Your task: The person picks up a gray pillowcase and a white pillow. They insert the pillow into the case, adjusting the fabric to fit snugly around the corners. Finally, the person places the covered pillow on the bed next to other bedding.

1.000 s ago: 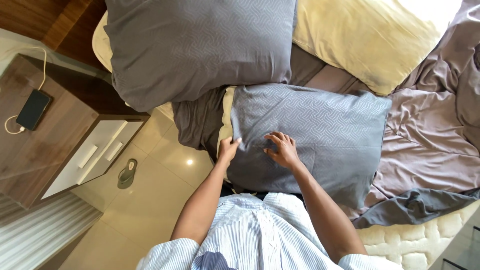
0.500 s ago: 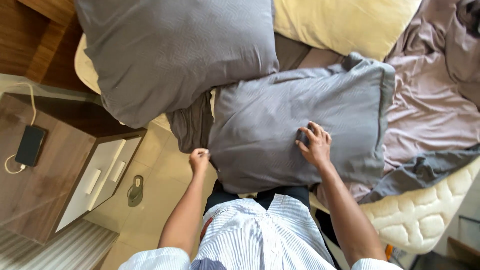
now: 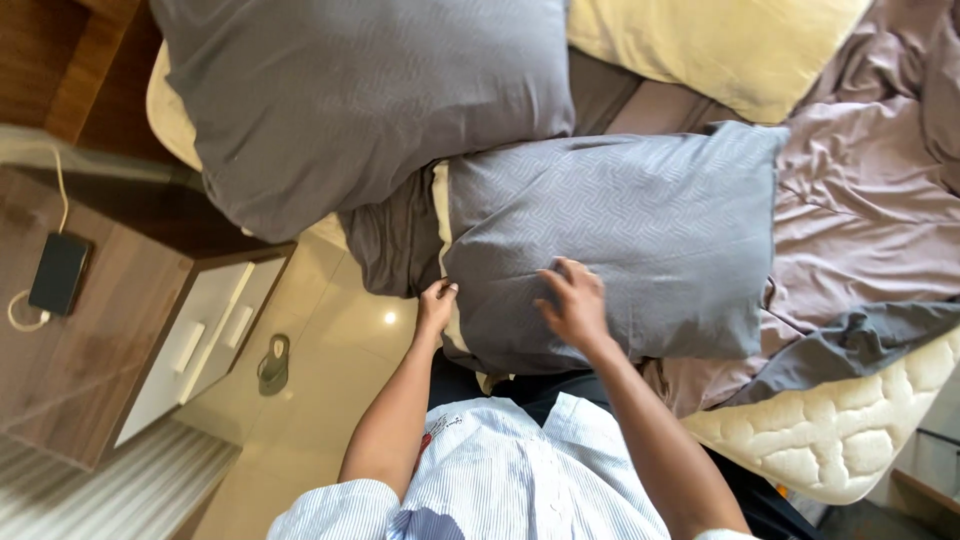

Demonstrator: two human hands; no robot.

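Near the body: the left hand (image 3: 436,305) pinches the open left edge of the grey pillow (image 3: 610,240), fingers closed on the case hem where the cream inner pillow peeks out. The right hand (image 3: 575,305) lies spread, palm down, on the front face of the same pillow, pressing and not clasping anything. The pillow lies flat on the bed's near corner, its long side across the view, touching the person's front.

Handling, as a judgement: soft, light, squashy, no fragile parts. The textured case looks a bit slick on its filling, so the hem or a corner gives the surest hold. A flat palm only pins it down.

Around it: a dark grey sheet fold (image 3: 395,240) is bunched just left of the pillow, under its open end. A rumpled mauve sheet (image 3: 860,220) lies to the right, with a grey cloth strip (image 3: 860,345) across it and the bare quilted mattress (image 3: 850,430) corner exposed. Farther back, a larger dark grey pillow (image 3: 370,100) overlaps the near one's top left, and a yellow pillow (image 3: 710,45) sits top right.

To the left, beside the bed, is a wooden nightstand (image 3: 100,340) holding a phone (image 3: 58,273) on a white cable. A sandal (image 3: 273,363) lies on the tiled floor (image 3: 330,330). The large pillow crowds any push toward the headboard.
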